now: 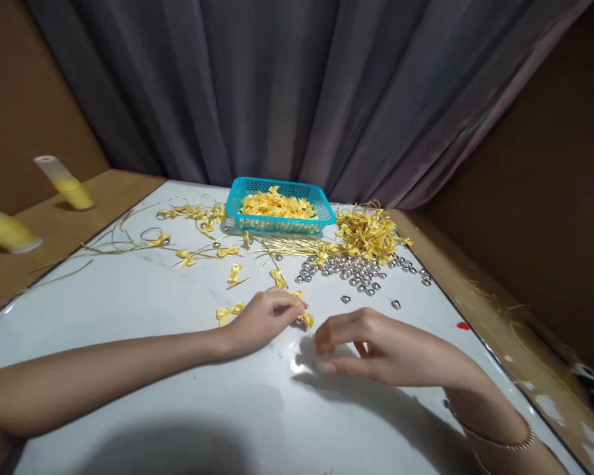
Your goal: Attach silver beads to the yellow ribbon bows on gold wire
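Note:
My left hand (262, 320) rests on the white tabletop (143, 300), thumb and fingers closed on a yellow ribbon bow (305, 319). A small shiny bead seems to sit under those fingertips, partly hidden. To the right, my right hand (381, 346) is held just above the surface, thumb and curled fingers apart, with nothing visible between them. Beside my left wrist lies a loose yellow bow (230, 313). Silver teardrop beads (351, 269) are scattered beyond my right hand, and two stray ones lie nearer to it.
At the back stands a turquoise basket (234, 210) filled with yellow bows. Right of it is a heap of bows on gold cords (369, 231). More bows and gold cords (123, 247) spread leftward. Two yellow spools (69, 188) stand on the left edge, before a grey curtain (277, 92).

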The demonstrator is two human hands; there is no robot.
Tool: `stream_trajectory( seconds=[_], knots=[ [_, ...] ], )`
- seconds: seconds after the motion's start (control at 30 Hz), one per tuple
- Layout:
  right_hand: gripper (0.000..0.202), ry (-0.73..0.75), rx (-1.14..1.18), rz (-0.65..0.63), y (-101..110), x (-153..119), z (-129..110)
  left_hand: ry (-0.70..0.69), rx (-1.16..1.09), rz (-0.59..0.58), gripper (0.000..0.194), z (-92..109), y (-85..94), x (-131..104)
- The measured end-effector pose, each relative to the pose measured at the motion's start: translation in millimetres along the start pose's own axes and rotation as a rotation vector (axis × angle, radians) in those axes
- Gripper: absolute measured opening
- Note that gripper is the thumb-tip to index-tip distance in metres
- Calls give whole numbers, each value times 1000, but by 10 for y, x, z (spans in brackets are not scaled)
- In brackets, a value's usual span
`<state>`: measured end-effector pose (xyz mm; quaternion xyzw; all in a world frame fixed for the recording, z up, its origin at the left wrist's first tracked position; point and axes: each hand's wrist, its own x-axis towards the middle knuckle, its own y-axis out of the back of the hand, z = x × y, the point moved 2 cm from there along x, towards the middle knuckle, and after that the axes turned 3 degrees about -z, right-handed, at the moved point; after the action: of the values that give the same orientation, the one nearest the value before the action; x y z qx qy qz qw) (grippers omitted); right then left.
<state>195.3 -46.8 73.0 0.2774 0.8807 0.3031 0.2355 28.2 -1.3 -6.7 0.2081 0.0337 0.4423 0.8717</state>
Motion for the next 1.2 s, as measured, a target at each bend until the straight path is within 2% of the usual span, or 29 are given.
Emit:
stream_trajectory(
  seconds=[0.1,0.2,0.23,0.27,0.33,0.43,0.57,0.67,0.73,0.8,0.9,0.93,1.0,1.07,1.13,1.2],
  knots=[
    [23,-42,-150,157,135,65,-10,-83,73,-15,25,-1,-14,1],
    [20,-91,-390,359,267,389,44,-103,131,-17,21,-2,-29,8],
    [19,-90,-447,389,300,549,69,-95,149,-14,20,-5,-34,12],
    [17,-57,-462,367,319,727,92,-81,164,-11,19,-9,-39,15],
    [17,68,-421,201,310,1097,128,-45,177,0,18,-24,-48,16],
    [25,106,-418,93,254,1547,162,-30,188,14,19,-55,-55,2],
    [24,121,-428,39,115,1808,177,-73,295,21,21,-93,-64,-24],
    [29,120,-449,57,44,1798,207,-112,314,19,22,-93,-72,-19],
    [30,131,-451,83,41,1744,221,-79,251,11,20,-82,-67,-3],
    [29,153,-437,119,92,1667,207,-12,123,19,18,-68,-50,13],
    [24,181,-367,233,275,1501,113,65,-113,108,19,-58,11,35],
    [20,185,-300,302,353,1429,70,75,-211,138,21,-62,37,46],
    [11,180,-13,502,497,1263,2,77,-454,146,26,-82,83,81],
    [11,155,270,660,552,1097,-23,84,-752,71,35,-118,114,136],
    [17,100,529,704,484,970,3,158,-1092,-62,39,-168,119,195],
    [24,27,729,670,331,892,57,191,-1318,-133,30,-212,122,244]
  ],
)
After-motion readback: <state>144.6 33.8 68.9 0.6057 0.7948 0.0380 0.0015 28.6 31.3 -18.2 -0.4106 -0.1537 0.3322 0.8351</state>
